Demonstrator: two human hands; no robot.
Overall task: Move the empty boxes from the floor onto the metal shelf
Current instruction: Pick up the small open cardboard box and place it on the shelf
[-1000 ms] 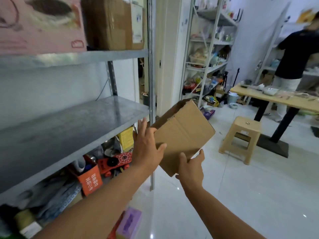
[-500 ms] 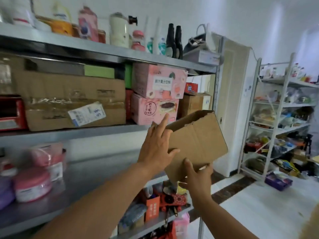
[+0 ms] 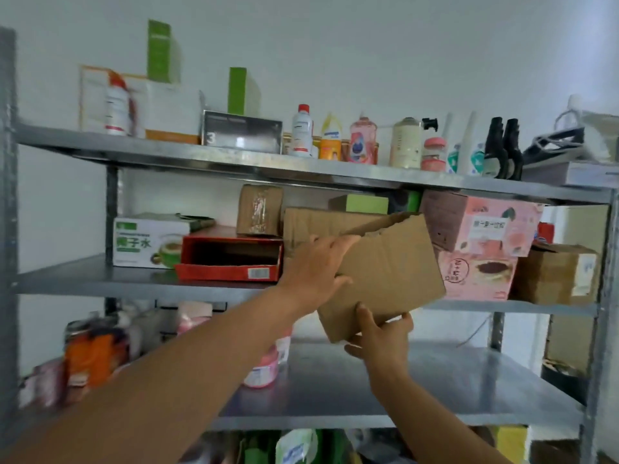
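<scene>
Both grips had the cardboard box [image 3: 392, 262] up in the air, tilted, w/ its torn open end pointing up & to the far left. Left grip [image 3: 315, 272] clamped the box's left edge: fingers over the far side, thumb pressed on the near face. Right grip [image 3: 382, 336] took the bottom corner from below, thumb on the near face, fingers curled round the underside. The box hung clear of the metal shelf [image 3: 100, 279], in front of its middle level. There it overlapped a bigger brown carton [image 3: 315, 222] behind it & the two stacked pink cartons [image 3: 482, 229] to the right. Under it lay the bare right part of the lower level. On the middle level, left of the box, a red open-fronted box [image 3: 231, 259] sat near the front edge. A white-and-green carton [image 3: 147, 242] was just beside it on the left & a taped brown box [image 3: 259, 209] stood further back. At the far right of that level was another brown box [image 3: 559, 272] w/ a label. The top level carried a row of bottles [image 3: 301, 132], a grey box marked 3 [image 3: 241, 132] & tall green packs [image 3: 237, 90]. The lower level's left side held pink tubs [image 3: 261, 366] & orange packs [image 3: 88, 358], too blurred to read. Couldn't tell from this angle what the held box had inside.
</scene>
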